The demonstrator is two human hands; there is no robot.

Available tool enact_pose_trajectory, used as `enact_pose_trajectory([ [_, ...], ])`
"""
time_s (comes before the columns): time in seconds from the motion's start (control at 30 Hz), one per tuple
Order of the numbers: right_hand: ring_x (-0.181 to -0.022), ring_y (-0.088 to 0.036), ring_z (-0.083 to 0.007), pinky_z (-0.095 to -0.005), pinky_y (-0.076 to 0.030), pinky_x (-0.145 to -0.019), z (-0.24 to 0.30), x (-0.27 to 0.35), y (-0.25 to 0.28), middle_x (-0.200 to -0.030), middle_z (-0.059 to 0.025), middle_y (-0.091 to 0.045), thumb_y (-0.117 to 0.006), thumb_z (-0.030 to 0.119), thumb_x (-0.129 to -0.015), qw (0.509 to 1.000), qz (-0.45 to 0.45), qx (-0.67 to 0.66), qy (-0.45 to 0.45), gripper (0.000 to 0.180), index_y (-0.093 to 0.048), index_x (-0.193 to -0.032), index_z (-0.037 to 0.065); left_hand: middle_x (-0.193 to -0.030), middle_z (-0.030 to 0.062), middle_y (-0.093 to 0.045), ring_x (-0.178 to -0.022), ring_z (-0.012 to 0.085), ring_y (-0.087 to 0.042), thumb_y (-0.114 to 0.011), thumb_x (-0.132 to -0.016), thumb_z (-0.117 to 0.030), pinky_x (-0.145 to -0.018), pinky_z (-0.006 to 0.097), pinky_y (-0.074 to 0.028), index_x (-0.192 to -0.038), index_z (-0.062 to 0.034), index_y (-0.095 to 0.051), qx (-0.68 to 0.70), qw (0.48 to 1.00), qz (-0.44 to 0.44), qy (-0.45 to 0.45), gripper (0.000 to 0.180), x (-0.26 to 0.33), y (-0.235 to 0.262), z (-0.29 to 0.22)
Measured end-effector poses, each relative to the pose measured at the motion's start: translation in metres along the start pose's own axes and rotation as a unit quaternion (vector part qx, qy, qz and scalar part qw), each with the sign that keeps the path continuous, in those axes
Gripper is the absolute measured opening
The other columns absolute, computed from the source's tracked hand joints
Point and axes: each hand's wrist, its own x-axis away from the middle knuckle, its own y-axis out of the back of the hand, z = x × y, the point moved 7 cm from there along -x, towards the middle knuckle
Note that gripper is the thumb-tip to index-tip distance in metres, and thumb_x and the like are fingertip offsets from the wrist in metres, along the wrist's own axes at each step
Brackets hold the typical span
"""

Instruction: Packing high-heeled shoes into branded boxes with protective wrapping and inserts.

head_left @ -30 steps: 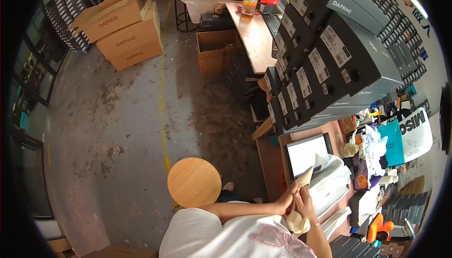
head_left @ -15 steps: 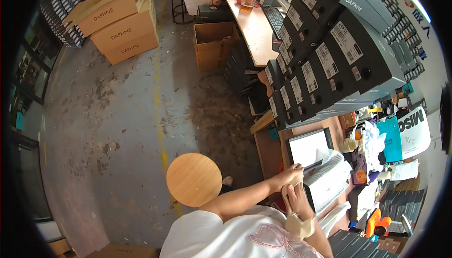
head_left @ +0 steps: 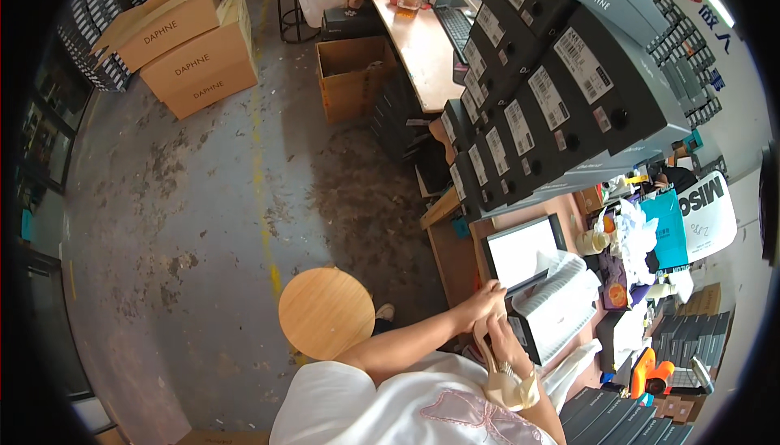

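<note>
Against the right grip (head_left: 507, 343) lies a beige shoe (head_left: 517, 395).

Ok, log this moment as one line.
right hand: holding beige shoe | left hand: close against right hand, grip unclear | nearby: white wrapping, stacked dark shoeboxes | floor: round wooden stool

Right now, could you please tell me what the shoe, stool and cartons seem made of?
Shoe: probably leather or imitation, from its smooth beige surface; too small to be sure.
Stool: light wood or wood-look laminate, smooth, judging by its faint grain.
Cartons: very likely cardboard, given the matte brown sides and open flaps.
</note>
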Motion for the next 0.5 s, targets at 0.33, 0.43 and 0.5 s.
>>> enact_pose_trajectory([
  [0.33,-0.125,-0.042,-0.0405,-0.0388,-0.035,-0.101,0.02,-0.023,0.01,-0.133,-0.0303,-0.042,-0.036,0.042,-0.1,0.973,-0.102,-0.187,-0.087,0.063,-0.035,-0.134,-0.011,-0.12,0.0091,-0.046,-0.107,0.0188,-0.05,-0.053,-0.093,-0.049,-0.088,0.035,-0.046,-0.137,-0.0095,-0.035,-0.075,0.996,-0.048,0.009,0.061,0.02,0.001,-0.033],
  [0.43,-0.125,-0.04,-0.0425,-0.0409,-0.032,-0.103,0.044,-0.023,0.031,-0.133,-0.0311,-0.041,-0.039,0.037,-0.097,0.973,-0.141,-0.182,-0.021,0.059,-0.037,-0.132,-0.011,-0.121,0.0086,-0.046,-0.108,0.0184,-0.049,-0.054,-0.094,-0.046,-0.092,0.033,-0.044,-0.138,-0.0078,-0.034,-0.1,0.992,-0.077,-0.006,0.062,0.013,-0.003,-0.036],
  [0.5,-0.125,-0.039,-0.0438,-0.0422,-0.03,-0.104,0.054,-0.011,0.041,-0.133,-0.0316,-0.041,-0.041,0.034,-0.096,0.968,-0.177,-0.176,0.006,0.057,-0.039,-0.132,-0.011,-0.121,0.0086,-0.046,-0.106,0.0183,-0.05,-0.056,-0.093,-0.045,-0.091,0.032,-0.044,-0.137,-0.0058,-0.035,-0.114,0.991,-0.044,-0.051,0.063,-0.001,-0.018,-0.037],
])
